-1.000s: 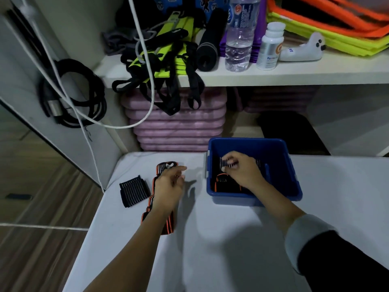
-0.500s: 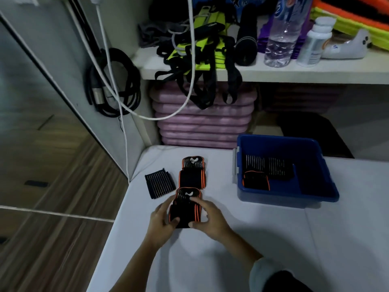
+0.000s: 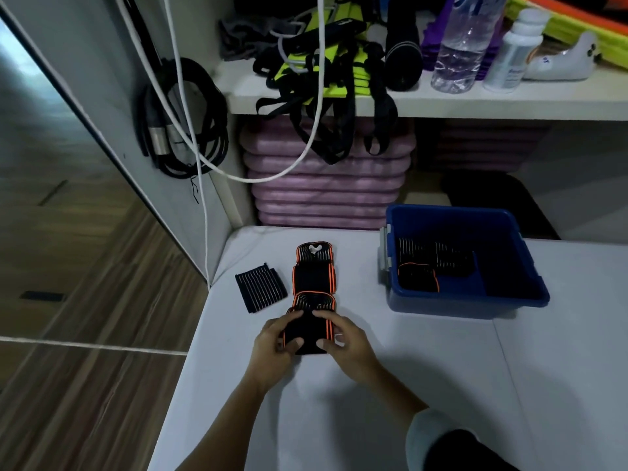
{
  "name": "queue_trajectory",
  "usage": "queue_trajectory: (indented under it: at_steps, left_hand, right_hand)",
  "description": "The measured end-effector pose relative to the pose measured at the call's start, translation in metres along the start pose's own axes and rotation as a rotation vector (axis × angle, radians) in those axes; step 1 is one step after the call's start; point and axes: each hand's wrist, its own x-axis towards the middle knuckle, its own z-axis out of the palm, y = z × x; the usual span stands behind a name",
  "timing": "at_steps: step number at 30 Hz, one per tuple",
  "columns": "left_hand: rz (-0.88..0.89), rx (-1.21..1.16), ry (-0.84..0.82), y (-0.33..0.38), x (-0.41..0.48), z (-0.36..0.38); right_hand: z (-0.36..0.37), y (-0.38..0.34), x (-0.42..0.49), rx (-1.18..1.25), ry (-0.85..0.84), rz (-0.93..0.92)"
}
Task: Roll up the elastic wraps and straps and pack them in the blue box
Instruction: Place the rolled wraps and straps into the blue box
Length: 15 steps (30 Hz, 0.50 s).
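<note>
A long black wrap with orange edges [image 3: 313, 279] lies stretched away from me on the white table [image 3: 424, 385]. My left hand [image 3: 273, 341] and my right hand [image 3: 343, 338] both grip its near end, thumbs under and fingers over the folded part. A black striped wrap [image 3: 261, 287] lies flat to the left of it. The blue box [image 3: 516, 297] stands to the right and holds a rolled orange-edged wrap [image 3: 418, 275] and black striped wraps [image 3: 435, 254].
A shelf [image 3: 441, 103] above holds black and neon-yellow straps [image 3: 326, 62], a black roller, a water bottle [image 3: 462, 45] and a white pill bottle. Pink mats [image 3: 326, 185] are stacked beneath. Black and white cables [image 3: 190, 124] hang at the left wall. The table's left edge drops to the wooden floor.
My right hand came out of the blue box and joined my left hand at the near end of the orange-edged wrap. That end is now folded over between both hands.
</note>
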Motion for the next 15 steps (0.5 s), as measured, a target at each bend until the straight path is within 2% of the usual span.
queue_trajectory:
  at_steps: [7,15]
  left_hand:
    - [0.181,-0.054,0.011,0.054,0.015,-0.011]
    - [0.352,-0.101,-0.009,0.143,0.044,0.002]
  right_hand:
    - [-0.045,-0.041,0.001,0.170,0.004,-0.120]
    - [-0.129,-0.095,0.005,0.171,0.072,-0.257]
